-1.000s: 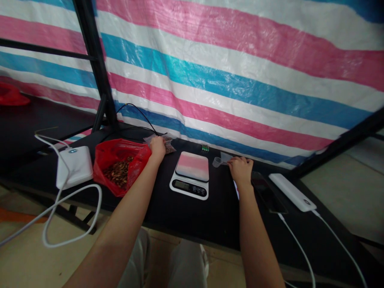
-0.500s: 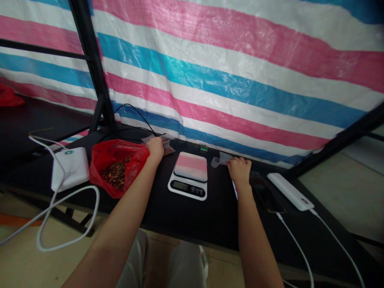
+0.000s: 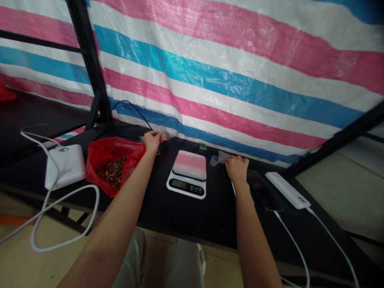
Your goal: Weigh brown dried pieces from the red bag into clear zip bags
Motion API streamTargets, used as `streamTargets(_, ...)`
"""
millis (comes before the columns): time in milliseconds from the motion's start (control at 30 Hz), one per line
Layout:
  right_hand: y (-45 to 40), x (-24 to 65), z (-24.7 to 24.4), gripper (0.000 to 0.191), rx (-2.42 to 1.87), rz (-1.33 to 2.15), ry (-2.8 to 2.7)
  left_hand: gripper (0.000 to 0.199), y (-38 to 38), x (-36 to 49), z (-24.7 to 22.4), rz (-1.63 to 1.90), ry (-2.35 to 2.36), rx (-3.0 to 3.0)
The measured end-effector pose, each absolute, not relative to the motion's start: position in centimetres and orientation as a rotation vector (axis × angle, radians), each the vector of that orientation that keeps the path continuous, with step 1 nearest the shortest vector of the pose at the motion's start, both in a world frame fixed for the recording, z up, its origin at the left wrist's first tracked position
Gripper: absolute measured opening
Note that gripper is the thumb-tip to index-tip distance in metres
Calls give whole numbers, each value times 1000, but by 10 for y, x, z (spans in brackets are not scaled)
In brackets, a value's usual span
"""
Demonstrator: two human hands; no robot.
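My left hand (image 3: 152, 141) is closed, pinching a clear plastic bag (image 3: 165, 134) at the back of the table, just beyond a red plastic bag (image 3: 100, 151). The red bag gapes open, with brown dried pieces (image 3: 113, 171) inside. My right hand (image 3: 237, 167) has its fingers together on the edge of a flat clear plastic bag (image 3: 222, 155); its fingertips are partly hidden. Close by lies a small clear plastic cup (image 3: 214, 161). Between my hands stands a white kitchen scale (image 3: 186, 188) with a bare pink-and-white platform (image 3: 190, 165).
Several green batteries (image 3: 203, 147) lie behind the scale. On the right are a dark phone (image 3: 264, 191) and a white power bank (image 3: 287, 189), both cabled. A white box-shaped device (image 3: 67, 166) with a looping cable stands left. A striped sheet (image 3: 210, 76) hangs behind the table.
My left hand has shifted and turned, and the clear bag in it now sits higher and crumpled. My right hand stays nearly in place on its bag. The view has shifted slightly.
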State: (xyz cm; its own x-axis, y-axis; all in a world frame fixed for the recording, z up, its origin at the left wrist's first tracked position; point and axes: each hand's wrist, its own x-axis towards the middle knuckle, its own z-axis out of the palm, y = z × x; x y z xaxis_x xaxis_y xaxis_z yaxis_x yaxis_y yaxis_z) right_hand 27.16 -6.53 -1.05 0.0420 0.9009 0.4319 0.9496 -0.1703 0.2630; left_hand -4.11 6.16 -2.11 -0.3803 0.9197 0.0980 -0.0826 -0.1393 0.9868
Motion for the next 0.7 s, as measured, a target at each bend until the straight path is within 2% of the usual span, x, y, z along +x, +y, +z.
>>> streamTargets(100, -65, 272, -11, 26, -2187, -761, -1966, 2, 63, -39, -23, 1666, 1118, 860)
streamTargets(233, -66, 273, -11, 26, -2191, -745, -1964, 5, 62, -36, -23, 1631, 983, 820)
streamTargets(700, -66, 278, -12, 24, -2209, -748, -1957, 15, 60, -36, -21, 1556, 928, 1015)
